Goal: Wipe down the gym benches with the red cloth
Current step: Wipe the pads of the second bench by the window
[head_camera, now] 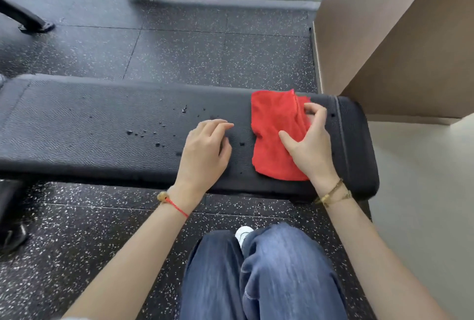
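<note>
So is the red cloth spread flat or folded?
Folded, roughly: the red cloth lies on the bench with a doubled edge under the right hand.

- Red cloth: crumpled, lying flat near the right end of the desk.
- Desk: black textured padding, dotted with dark crumbs.

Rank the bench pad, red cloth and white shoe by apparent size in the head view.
1. bench pad
2. red cloth
3. white shoe, mostly hidden behind the jeans, so its true extent is unsure.
</note>
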A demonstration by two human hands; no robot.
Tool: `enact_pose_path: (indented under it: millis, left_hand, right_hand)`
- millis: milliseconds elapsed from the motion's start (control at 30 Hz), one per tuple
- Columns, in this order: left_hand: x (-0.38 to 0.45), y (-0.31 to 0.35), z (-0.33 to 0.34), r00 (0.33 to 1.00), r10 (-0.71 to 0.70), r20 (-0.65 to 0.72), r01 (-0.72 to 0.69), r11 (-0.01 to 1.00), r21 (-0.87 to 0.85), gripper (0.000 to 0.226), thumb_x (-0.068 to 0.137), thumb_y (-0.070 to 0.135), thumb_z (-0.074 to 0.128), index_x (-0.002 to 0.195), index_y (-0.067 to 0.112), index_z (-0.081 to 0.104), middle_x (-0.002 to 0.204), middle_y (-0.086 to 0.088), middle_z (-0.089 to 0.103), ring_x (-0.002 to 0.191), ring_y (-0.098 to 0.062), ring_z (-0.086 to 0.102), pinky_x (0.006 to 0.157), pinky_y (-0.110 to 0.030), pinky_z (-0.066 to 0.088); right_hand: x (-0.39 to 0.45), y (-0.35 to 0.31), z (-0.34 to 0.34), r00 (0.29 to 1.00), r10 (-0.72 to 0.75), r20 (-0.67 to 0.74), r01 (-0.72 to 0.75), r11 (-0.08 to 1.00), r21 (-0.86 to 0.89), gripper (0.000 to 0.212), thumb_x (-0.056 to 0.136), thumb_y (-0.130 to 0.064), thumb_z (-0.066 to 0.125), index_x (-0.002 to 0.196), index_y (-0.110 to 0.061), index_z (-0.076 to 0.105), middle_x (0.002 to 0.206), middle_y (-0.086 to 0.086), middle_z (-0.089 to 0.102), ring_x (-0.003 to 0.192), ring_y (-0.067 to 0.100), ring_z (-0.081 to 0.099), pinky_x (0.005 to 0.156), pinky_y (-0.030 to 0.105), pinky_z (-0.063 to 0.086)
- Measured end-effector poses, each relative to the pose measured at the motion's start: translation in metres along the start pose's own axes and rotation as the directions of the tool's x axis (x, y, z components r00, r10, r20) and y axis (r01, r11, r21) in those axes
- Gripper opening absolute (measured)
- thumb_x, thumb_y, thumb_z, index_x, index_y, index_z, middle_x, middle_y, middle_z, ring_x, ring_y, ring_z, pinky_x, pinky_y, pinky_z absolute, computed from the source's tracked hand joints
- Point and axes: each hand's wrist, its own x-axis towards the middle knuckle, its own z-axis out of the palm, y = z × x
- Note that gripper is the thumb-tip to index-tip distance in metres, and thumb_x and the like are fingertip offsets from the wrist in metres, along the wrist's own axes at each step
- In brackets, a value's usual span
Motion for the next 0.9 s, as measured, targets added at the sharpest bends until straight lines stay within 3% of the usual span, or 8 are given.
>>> enact_pose_path:
  millis: [67,167,233,333,433,567,767,900]
  left_hand:
    - [-0.003,-0.002,0.010,0.999,0.030,-0.014,-0.030,1.000,0.009,0.029,0.089,0.006,0.058,0.117,0.009,0.065,0.121,-0.003,0.065,0.116,-0.026,0.057,0.098,-0.040,0.046]
    - [-0.005,-0.006,0.021,0.997,0.066,-0.027,-0.065,0.997,0.045,0.028,0.089,0.009,0.058,0.116,0.011,0.065,0.120,0.000,0.065,0.117,-0.025,0.056,0.100,-0.038,0.043]
    - [-0.007,-0.009,0.025,0.996,0.085,-0.039,-0.083,0.995,0.059,0.027,0.089,0.011,0.057,0.115,0.013,0.065,0.120,0.000,0.065,0.118,-0.025,0.055,0.102,-0.038,0.042]
    - [-0.009,-0.012,0.028,0.995,0.088,-0.055,-0.086,0.995,0.041,0.026,0.090,0.012,0.056,0.114,0.013,0.066,0.121,0.000,0.064,0.119,-0.026,0.054,0.103,-0.041,0.042]
    - [-0.011,-0.013,0.030,0.993,0.089,-0.071,-0.088,0.996,0.024,0.026,0.089,0.012,0.056,0.113,0.013,0.066,0.121,0.000,0.064,0.119,-0.027,0.054,0.102,-0.042,0.042]
    - [-0.012,-0.014,0.032,0.993,0.089,-0.083,-0.088,0.996,0.012,0.026,0.089,0.011,0.056,0.113,0.013,0.066,0.121,0.000,0.065,0.118,-0.026,0.055,0.102,-0.041,0.041]
    - [-0.014,-0.014,0.033,0.993,0.077,-0.088,-0.074,0.997,0.027,0.026,0.090,0.014,0.054,0.114,0.014,0.064,0.121,0.001,0.063,0.118,-0.023,0.053,0.104,-0.037,0.039]
    - [-0.014,-0.014,0.033,0.993,0.078,-0.092,-0.076,0.997,0.025,0.026,0.089,0.014,0.055,0.113,0.015,0.065,0.121,0.002,0.063,0.118,-0.023,0.053,0.103,-0.037,0.040]
  right_hand:
    - [-0.005,0.004,-0.001,0.989,-0.149,-0.022,0.139,0.958,-0.250,0.066,0.080,-0.024,0.069,0.137,-0.015,0.038,0.135,0.006,0.044,0.123,0.020,0.043,0.105,0.028,0.034]
    - [-0.008,0.005,0.004,0.939,-0.345,-0.013,0.258,0.728,-0.635,0.043,0.086,-0.034,0.057,0.127,-0.023,0.053,0.152,0.010,0.028,0.138,0.031,0.028,0.113,0.048,0.026]
    - [-0.007,0.003,0.013,0.929,-0.352,0.112,0.343,0.710,-0.616,0.041,0.092,-0.038,0.048,0.132,-0.029,0.052,0.160,0.003,0.017,0.146,0.033,0.015,0.118,0.053,0.013]
    - [-0.007,0.002,0.030,0.936,-0.195,0.293,0.339,0.723,-0.602,0.054,0.095,-0.051,0.039,0.147,-0.041,0.030,0.162,-0.009,0.013,0.149,0.032,0.006,0.119,0.052,0.006]
    - [-0.020,0.010,0.032,0.938,-0.202,0.282,0.343,0.663,-0.666,0.057,0.095,-0.053,0.036,0.150,-0.042,0.021,0.161,-0.011,0.015,0.149,0.030,0.008,0.120,0.050,0.006]
    - [-0.036,0.033,0.005,0.938,-0.247,0.244,0.347,0.664,-0.662,0.056,0.095,-0.045,0.039,0.149,-0.039,0.026,0.159,-0.010,0.022,0.148,0.027,0.013,0.120,0.047,0.011]
    - [0.008,0.038,-0.003,0.987,-0.101,0.129,0.162,0.706,-0.690,0.053,0.098,-0.036,0.036,0.150,-0.037,0.025,0.161,-0.007,0.018,0.149,0.026,0.010,0.121,0.044,0.003]
    - [0.007,0.019,0.021,0.964,-0.157,0.217,0.261,0.726,-0.637,0.052,0.099,-0.032,0.036,0.150,-0.034,0.026,0.161,-0.007,0.018,0.149,0.022,0.013,0.121,0.042,0.004]
